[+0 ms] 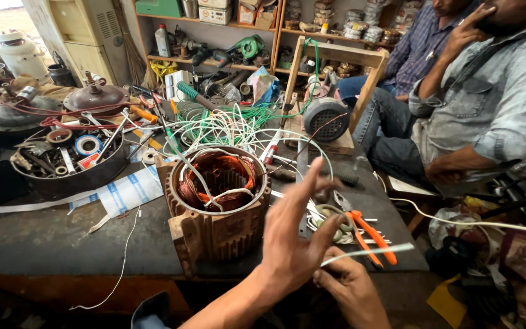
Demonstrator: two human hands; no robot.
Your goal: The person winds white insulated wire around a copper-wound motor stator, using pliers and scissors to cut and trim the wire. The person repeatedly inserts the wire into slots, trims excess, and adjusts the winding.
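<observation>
Cluttered dark workbench [44, 237], shelves [214, 30] behind — left hand [293, 237] spread open, right hand [351, 292] pinching white wire [366, 253]

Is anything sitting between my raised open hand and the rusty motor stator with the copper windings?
Nothing visible: the left hand is raised just right of the rusty motor stator, with bare space between them. The right hand pinches a thin white sleeve.

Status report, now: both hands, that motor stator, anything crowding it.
Left hand open, fingers spread, beside motor stator. Right hand grip shut on thin white sleeve. Orange pliers and loose wires crowd the bench.
</observation>
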